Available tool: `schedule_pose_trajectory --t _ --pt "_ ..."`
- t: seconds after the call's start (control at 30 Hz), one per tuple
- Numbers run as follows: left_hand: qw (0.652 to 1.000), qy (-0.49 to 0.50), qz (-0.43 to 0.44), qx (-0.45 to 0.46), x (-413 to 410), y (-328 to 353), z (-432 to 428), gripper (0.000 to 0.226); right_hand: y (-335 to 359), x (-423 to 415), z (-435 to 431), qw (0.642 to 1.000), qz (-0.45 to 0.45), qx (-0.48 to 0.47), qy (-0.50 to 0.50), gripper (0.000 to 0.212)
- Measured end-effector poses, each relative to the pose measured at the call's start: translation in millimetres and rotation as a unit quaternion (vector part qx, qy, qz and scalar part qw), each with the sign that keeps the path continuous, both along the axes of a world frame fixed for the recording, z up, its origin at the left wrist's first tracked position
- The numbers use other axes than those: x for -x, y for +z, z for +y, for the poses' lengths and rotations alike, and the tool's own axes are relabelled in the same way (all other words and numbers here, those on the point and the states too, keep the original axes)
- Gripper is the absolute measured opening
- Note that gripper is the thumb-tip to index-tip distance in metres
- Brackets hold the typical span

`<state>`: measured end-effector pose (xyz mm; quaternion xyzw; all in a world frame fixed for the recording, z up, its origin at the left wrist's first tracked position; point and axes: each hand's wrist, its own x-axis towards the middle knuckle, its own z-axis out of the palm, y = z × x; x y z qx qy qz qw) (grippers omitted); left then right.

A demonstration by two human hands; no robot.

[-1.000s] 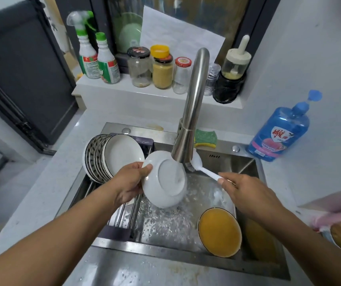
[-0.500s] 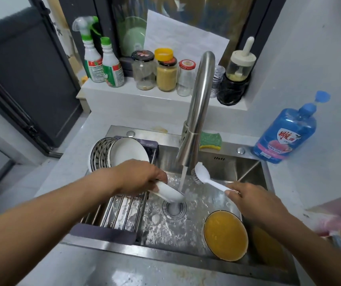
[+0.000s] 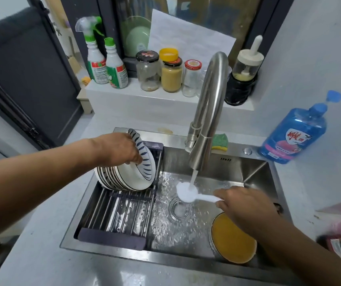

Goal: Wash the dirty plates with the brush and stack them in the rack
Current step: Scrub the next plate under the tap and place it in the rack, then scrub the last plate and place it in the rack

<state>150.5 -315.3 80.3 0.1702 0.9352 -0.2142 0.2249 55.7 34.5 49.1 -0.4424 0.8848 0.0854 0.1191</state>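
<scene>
Fingers (image 3: 136,158): left hand (image 3: 120,150) pinches plate (image 3: 146,162); right hand (image 3: 246,205) grips brush (image 3: 186,194); wet steel sink (image 3: 223,164), pale counter (image 3: 41,244).

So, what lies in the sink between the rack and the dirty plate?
The drain, with wet sink floor around it; the right hand holds the brush over it under the water. Head view shows it.
</scene>
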Motion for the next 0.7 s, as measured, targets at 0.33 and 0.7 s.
schedule_pose_trajectory --t 0.33,0.7 --pt "1.000 -0.017 0.019 0.000 -6 -42 -27 0.027 -3 -11 -17 1.000 0.013 0.016 -0.024 0.027" --pt "0.994 0.053 -0.071 0.069 2 -61 -38 0.031 -9 -15 -21 0.998 0.003 0.032 -0.050 0.030"
